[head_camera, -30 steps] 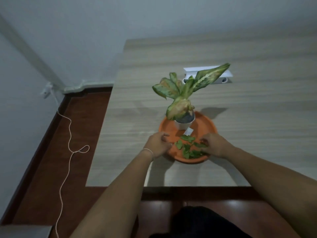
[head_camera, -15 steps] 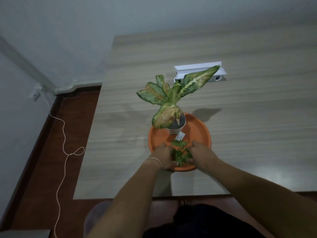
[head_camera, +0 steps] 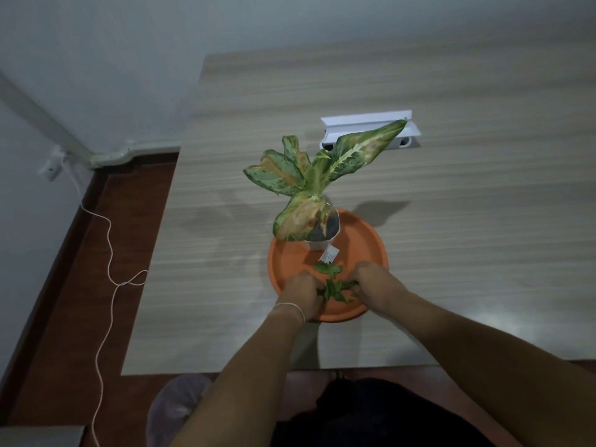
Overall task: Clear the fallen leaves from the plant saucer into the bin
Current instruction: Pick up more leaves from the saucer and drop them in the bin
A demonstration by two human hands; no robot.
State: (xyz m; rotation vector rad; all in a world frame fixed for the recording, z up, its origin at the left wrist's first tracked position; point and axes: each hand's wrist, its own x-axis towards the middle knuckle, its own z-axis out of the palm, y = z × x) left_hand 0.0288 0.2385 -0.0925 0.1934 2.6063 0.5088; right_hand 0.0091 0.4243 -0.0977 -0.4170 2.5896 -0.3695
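Note:
An orange saucer (head_camera: 361,243) sits near the table's front edge, holding a small white pot (head_camera: 322,245) with a variegated plant (head_camera: 309,182). Several green fallen leaves (head_camera: 332,287) lie bunched at the saucer's front. My left hand (head_camera: 301,295) and my right hand (head_camera: 375,283) press in on the leaf pile from either side, fingers curled around it. A bin lined with a pale bag (head_camera: 175,408) stands on the floor below the table edge, left of my left arm.
A white rectangular device (head_camera: 364,127) lies on the wooden table (head_camera: 483,204) behind the plant. A white cord (head_camera: 108,253) trails across the red-brown floor from a wall socket (head_camera: 51,166) at the left.
My hands have closed in from the saucer's sides and gathered the spread leaves into one bunch. The view tilted down, bringing the bin into sight.

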